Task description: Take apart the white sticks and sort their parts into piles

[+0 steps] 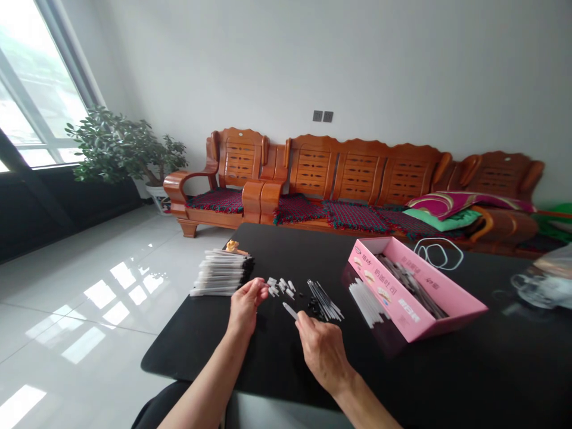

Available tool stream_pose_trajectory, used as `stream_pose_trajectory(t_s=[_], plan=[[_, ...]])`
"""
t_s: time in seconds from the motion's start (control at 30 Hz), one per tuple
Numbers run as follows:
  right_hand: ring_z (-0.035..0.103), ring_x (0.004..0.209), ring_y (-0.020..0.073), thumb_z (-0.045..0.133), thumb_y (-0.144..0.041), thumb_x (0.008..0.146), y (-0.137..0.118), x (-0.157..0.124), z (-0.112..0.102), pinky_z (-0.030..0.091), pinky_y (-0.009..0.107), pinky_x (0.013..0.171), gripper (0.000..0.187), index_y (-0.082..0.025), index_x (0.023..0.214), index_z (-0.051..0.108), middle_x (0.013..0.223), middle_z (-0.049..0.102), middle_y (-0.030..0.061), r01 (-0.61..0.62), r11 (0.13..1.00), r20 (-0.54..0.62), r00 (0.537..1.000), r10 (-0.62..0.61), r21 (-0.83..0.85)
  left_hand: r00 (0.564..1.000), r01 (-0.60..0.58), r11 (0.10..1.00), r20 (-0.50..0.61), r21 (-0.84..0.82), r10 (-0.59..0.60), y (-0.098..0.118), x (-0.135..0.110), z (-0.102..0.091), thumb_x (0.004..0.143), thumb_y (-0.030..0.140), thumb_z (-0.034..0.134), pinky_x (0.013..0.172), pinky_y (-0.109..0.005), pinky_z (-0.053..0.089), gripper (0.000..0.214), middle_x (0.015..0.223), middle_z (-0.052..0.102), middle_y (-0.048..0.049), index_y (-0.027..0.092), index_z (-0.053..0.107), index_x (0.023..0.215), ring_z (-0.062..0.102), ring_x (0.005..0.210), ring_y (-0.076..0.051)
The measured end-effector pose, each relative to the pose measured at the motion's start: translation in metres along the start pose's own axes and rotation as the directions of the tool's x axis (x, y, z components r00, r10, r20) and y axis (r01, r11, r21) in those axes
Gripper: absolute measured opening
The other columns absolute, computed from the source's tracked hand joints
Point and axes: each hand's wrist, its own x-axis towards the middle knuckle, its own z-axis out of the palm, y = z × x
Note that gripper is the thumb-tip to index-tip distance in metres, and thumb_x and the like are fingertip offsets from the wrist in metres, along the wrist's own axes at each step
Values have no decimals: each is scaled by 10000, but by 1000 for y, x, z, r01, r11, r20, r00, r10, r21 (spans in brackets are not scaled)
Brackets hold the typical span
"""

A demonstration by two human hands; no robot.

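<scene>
Holding pen (289, 310) in right hand (322, 345), left of pink box (382, 292); pinching left hand (245, 304) narrow, farther left of box, cannot tell on what. Probably assembling; calls next for steady alignment.

Over the bench (268, 253), the right hand (322, 347) held a pale tube (289, 310); the left hand (243, 305) hovered beside white caps (291, 285).

A carved wooden sofa (259, 199) runs along a plain pale wall (402, 65); dark wall sockets (317, 116) sit above its backrest (313, 167); fringed mats (357, 215) line it; left of the sofa stands a bushy potted plant (120, 143), then a bright window (49, 77); daylight (96, 283) gleams on glossy floor tiles (129, 339) there; a black table (179, 351) stands before the sofa.
</scene>
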Motion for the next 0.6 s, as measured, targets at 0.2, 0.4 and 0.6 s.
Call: stream_pose_trajectory(t_s=[0.2, 0.4, 0.6], plan=[[646, 794, 209, 368, -325, 923, 51, 14, -30, 391, 270, 669, 320, -217, 1006, 658, 875, 706, 88, -232, 945, -140, 969, 204, -230, 989, 14, 966, 136, 257, -51, 0, 6, -9, 684, 394, 733, 593, -228, 524, 369, 797, 687, -85, 90, 703, 892, 622, 643, -125], [659, 777, 260, 451, -204, 853, 116, 24, -43, 415, 312, 632, 245, -149, 913, 683, 818, 706, 138, -442, 673, -208, 892, 402, -593, 992, -70, 735, 125, 674, -20, -24, 9, -15, 707, 328, 678, 432, -214, 436, 216, 506, 611, 6, 147, 654, 821, 562, 418, -128], [646, 891, 266, 412, -189, 875, 138, 14, -30, 448, 325, 741, 310, -108, 1026, 670, 979, 690, 175, -362, 650, -271, 932, 241, -668, 991, -137, 530, 116, 837, 73, -28, 11, -16, 738, 318, 644, 372, -177, 324, 131, 444, 554, 48, 195, 598, 742, 497, 336, -102]])
